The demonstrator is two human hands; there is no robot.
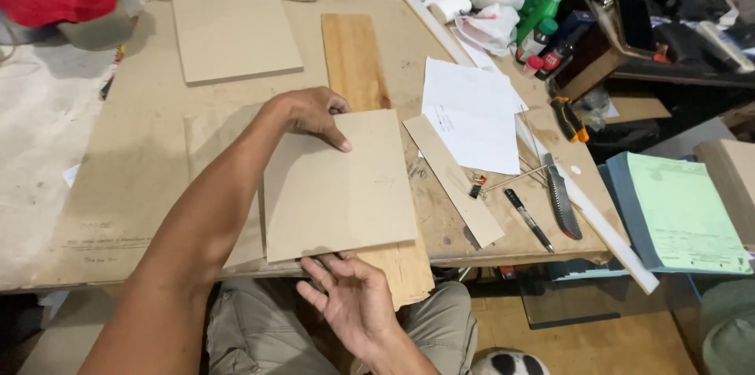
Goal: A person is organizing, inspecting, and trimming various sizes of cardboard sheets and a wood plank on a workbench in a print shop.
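A tan rectangular board (338, 186) lies on the workbench, partly over a long wooden plank (355, 60) that runs away from me. My left hand (314, 114) rests flat on the board's far left corner, pressing it down. My right hand (351, 300) is below the bench's near edge, palm up, fingers at the board's front edge and under the plank's overhanging end. It grips nothing.
A second tan board (234, 38) lies at the back left. White papers (472, 114), a thin strip (454, 180), a pen (528, 220) and a knife (561, 200) lie right. Green-topped pads (680, 214) sit far right. Clutter lines the back edge.
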